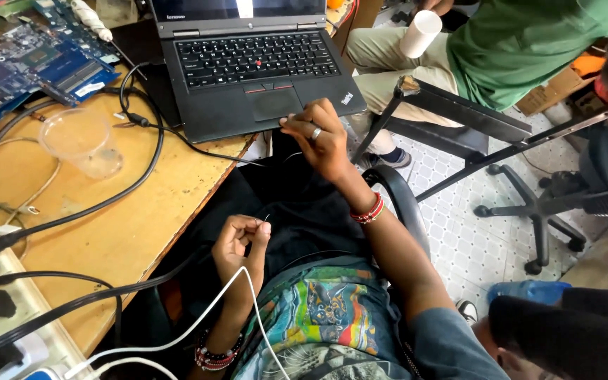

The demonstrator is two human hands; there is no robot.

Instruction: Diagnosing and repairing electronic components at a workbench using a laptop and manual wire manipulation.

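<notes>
Head view: our left hand (242, 239) pinches a thin wire (267, 217); our right hand (321, 137) pinches its far end taut near the laptop (248, 63); steadiness needed.

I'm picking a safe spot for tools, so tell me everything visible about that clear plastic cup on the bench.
The clear plastic cup stands upright on the wooden bench, left of the laptop. It is thin, see-through and looks empty. A thin pale wire runs by its base and a thick black cable curves to its right; whether either touches it I cannot tell. Neither hand is near it.
</notes>
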